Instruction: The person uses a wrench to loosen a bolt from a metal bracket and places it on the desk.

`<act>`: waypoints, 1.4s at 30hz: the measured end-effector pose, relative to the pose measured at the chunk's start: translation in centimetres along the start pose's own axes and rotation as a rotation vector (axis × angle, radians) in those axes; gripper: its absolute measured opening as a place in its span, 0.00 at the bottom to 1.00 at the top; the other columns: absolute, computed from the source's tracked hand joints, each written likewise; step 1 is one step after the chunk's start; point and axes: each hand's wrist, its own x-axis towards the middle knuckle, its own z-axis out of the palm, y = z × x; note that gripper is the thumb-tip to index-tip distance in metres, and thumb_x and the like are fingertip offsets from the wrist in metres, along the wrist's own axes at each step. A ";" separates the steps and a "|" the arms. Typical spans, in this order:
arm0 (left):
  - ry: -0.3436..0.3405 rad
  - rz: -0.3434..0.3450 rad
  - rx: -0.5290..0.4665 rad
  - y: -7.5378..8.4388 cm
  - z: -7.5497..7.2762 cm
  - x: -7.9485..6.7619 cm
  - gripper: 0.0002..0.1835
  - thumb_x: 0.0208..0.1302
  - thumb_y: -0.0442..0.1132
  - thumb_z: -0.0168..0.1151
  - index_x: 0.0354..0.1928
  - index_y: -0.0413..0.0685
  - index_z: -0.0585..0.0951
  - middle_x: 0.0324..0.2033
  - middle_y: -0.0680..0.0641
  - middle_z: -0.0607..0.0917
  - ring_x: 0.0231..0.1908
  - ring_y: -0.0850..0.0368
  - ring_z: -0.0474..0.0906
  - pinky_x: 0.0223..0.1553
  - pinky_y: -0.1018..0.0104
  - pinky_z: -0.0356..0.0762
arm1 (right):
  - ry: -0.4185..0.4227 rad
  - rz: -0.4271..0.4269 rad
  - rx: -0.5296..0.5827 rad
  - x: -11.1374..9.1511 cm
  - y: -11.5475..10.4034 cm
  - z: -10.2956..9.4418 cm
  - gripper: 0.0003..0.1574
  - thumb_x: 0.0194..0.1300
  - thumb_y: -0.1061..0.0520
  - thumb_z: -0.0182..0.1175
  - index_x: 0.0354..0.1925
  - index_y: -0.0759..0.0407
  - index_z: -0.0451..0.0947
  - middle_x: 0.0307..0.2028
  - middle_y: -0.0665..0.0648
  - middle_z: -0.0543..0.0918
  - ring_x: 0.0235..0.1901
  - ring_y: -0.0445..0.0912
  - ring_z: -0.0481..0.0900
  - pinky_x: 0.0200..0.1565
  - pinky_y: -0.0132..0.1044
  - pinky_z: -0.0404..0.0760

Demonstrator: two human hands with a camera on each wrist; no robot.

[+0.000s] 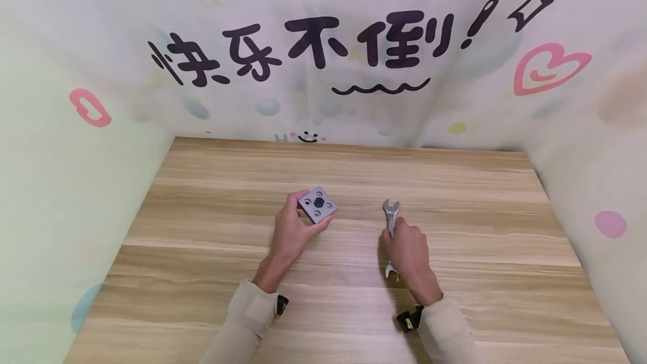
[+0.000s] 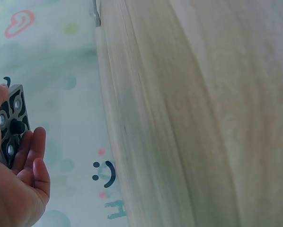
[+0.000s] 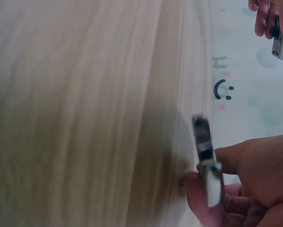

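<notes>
A square grey metal plate [image 1: 324, 210] is held by its edges between the thumb and fingers of my left hand [image 1: 290, 235], left of centre in the head view. Round holes surround a black hex bolt head [image 1: 319, 202] at its middle. The left wrist view shows the plate's other face [image 2: 23, 112], with dark recesses and a black bolt end [image 2: 17, 126] standing out. My right hand [image 1: 410, 249] grips a silver double open-ended wrench [image 1: 391, 217] around its middle. Both forked ends stick out, one pointing away from me. A gap separates wrench and plate.
Beneath both hands lies a wood-grain tabletop [image 1: 333, 308]. A printed white cloth wall [image 1: 283, 105] with dark lettering rises along its back edge, and pale walls stand at the left and right. Black straps [image 1: 410, 319] circle both wrists over light sleeves.
</notes>
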 end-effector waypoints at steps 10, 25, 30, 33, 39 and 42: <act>0.006 0.015 0.003 0.2 0.1 0.2 0.37 0.48 0.41 0.80 0.58 0.39 0.71 0.45 0.40 0.84 0.39 0.52 0.79 0.38 0.65 0.75 | -0.006 -0.021 0.000 0.5 0.7 -0.4 0.15 0.63 0.58 0.61 0.21 0.59 0.71 0.16 0.54 0.73 0.15 0.47 0.71 0.15 0.36 0.68; -0.027 0.019 -0.031 0.3 0.5 -0.4 0.37 0.47 0.41 0.80 0.58 0.39 0.72 0.45 0.40 0.84 0.38 0.53 0.78 0.37 0.65 0.77 | 0.063 -0.044 0.047 0.1 0.7 -1.2 0.15 0.65 0.52 0.65 0.32 0.64 0.79 0.22 0.56 0.79 0.19 0.48 0.74 0.20 0.40 0.72; -0.016 0.043 -0.033 0.4 0.8 -0.6 0.36 0.46 0.41 0.81 0.57 0.39 0.72 0.43 0.40 0.85 0.36 0.53 0.78 0.35 0.67 0.77 | 0.231 -0.242 0.161 -0.6 -2.2 -2.1 0.13 0.63 0.57 0.67 0.40 0.67 0.83 0.27 0.58 0.83 0.23 0.47 0.80 0.25 0.39 0.79; -0.020 0.046 -0.035 0.7 0.8 -0.7 0.37 0.46 0.40 0.81 0.57 0.39 0.72 0.44 0.40 0.85 0.37 0.53 0.79 0.36 0.64 0.78 | 0.225 -0.333 0.267 -0.9 -4.3 -2.5 0.13 0.63 0.58 0.68 0.44 0.66 0.83 0.30 0.57 0.84 0.27 0.45 0.82 0.27 0.36 0.81; -0.041 0.066 -0.050 1.0 0.9 -0.7 0.37 0.46 0.37 0.80 0.58 0.38 0.72 0.47 0.39 0.84 0.39 0.52 0.79 0.38 0.57 0.80 | 0.162 -0.422 0.399 -1.0 -7.4 -2.0 0.13 0.61 0.57 0.69 0.44 0.61 0.84 0.32 0.53 0.81 0.30 0.42 0.79 0.29 0.35 0.82; -0.043 0.088 -0.055 0.9 1.0 -0.7 0.37 0.45 0.34 0.80 0.58 0.37 0.72 0.47 0.38 0.84 0.40 0.50 0.81 0.39 0.54 0.80 | 0.165 -0.434 0.432 -0.8 -8.3 -1.5 0.14 0.59 0.56 0.72 0.43 0.60 0.84 0.31 0.53 0.81 0.30 0.42 0.78 0.30 0.37 0.81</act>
